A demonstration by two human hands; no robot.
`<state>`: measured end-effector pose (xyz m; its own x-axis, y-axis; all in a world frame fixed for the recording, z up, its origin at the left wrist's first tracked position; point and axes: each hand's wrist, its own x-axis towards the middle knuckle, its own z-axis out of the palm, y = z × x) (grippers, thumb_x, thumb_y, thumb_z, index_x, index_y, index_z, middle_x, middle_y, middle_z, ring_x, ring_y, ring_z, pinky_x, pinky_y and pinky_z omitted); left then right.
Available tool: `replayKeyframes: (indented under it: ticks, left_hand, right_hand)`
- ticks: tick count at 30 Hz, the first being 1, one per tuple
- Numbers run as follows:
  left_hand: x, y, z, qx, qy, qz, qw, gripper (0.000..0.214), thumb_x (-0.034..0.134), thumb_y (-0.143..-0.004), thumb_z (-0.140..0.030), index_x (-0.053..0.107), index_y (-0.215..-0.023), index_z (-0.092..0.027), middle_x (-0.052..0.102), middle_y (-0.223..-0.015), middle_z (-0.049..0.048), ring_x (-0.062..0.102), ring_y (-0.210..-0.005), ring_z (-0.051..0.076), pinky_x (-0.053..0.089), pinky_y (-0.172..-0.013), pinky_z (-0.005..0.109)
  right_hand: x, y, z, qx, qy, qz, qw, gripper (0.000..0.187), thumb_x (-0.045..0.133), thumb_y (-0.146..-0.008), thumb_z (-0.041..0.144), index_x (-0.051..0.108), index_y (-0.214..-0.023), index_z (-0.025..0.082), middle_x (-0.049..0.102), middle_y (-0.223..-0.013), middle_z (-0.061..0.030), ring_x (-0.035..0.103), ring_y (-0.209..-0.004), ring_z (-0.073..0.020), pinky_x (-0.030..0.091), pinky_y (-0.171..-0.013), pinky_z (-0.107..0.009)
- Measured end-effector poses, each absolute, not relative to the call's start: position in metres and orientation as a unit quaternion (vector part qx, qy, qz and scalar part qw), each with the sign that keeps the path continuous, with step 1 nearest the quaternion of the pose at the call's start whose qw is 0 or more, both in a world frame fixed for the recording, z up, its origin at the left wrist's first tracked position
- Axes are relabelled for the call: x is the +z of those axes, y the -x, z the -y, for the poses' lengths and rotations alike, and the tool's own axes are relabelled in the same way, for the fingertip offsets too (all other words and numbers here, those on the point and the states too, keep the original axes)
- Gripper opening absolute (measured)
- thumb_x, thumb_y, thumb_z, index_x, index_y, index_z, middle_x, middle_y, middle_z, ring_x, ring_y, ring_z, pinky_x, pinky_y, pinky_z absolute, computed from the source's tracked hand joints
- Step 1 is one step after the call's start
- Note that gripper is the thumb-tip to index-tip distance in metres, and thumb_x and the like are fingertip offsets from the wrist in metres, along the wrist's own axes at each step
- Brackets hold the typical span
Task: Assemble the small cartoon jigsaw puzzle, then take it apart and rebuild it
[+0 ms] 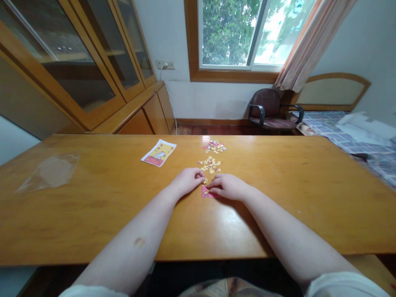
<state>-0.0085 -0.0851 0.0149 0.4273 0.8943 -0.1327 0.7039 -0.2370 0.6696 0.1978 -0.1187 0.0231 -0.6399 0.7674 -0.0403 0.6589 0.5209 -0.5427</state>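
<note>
On the wooden table (93, 198) both my hands meet over a small joined patch of red jigsaw pieces (206, 192). My left hand (187, 180) lies curled at the patch's left edge, its fingertips pinched together by a yellow piece. My right hand (227, 186) rests on the patch's right side, fingers bent down onto the pieces. Just beyond the hands lies a scatter of loose yellow pieces (210, 164), and farther back a second heap of mixed red and white pieces (214, 146). A printed picture card (159, 153) lies to the left of them.
A crumpled clear plastic bag (51, 171) lies at the table's left. Glass-fronted wooden cabinets (93, 62) line the left wall. Behind the table stand a dark armchair (272, 109) and a bed (346, 132) under a window.
</note>
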Motion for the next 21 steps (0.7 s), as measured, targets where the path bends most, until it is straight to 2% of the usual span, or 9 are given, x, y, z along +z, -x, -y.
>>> replayKeyframes:
  ticks: [7,21]
  left_hand:
    - [0.0156,0.0079,0.087,0.103,-0.786,-0.529,0.302,0.021,0.059,-0.077,-0.036,0.069,-0.083,-0.019,0.071,-0.08,0.0021,0.063,-0.072,0.017,0.042,-0.059,0.025]
    - [0.0194,0.0078,0.0891,0.075,-0.811,-0.523,0.251,0.013,0.059,-0.076,-0.03,0.068,-0.079,-0.022,0.071,-0.081,0.0011,0.062,-0.074,0.017,0.04,-0.06,0.025]
  right_hand:
    - [0.0235,-0.1966,0.1185,0.263,0.417,0.866,0.089,0.027,0.055,-0.087,0.032,0.072,-0.107,0.027,0.068,-0.095,-0.0044,0.061,-0.084,-0.0172,0.044,-0.078,-0.026]
    - [0.026,-0.1958,0.1191,0.254,0.424,0.866,0.078,0.028,0.054,-0.087,0.033,0.072,-0.107,0.027,0.068,-0.091,-0.0044,0.061,-0.08,-0.0175,0.043,-0.073,-0.025]
